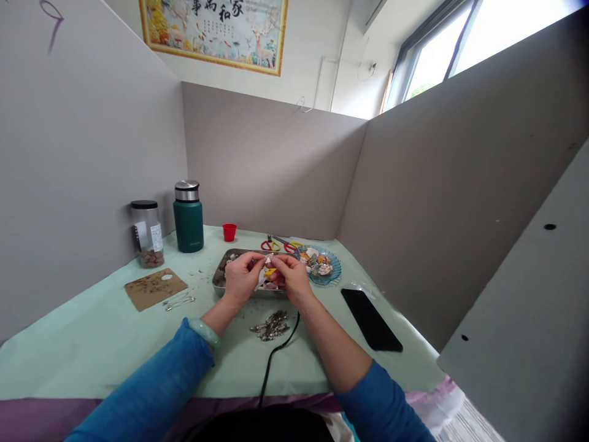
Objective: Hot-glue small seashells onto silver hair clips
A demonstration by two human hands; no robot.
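Above a metal tray, my left hand and my right hand meet fingertip to fingertip. Both are closed in a pinch on a small white piece, too small and covered to name. A small yellow thing shows just below my right fingers; whether I hold it too, I cannot tell. The tray holds small whitish and pinkish pieces, partly hidden by my hands. On the cloth in front of the tray lies a heap of small metal clips or pins.
A blue glass plate of colourful pieces stands right of the tray. Behind lie red- and yellow-handled tools and a red cup. Leftward are a green bottle, jar, cardboard and safety pins. A black phone and cable lie nearer.
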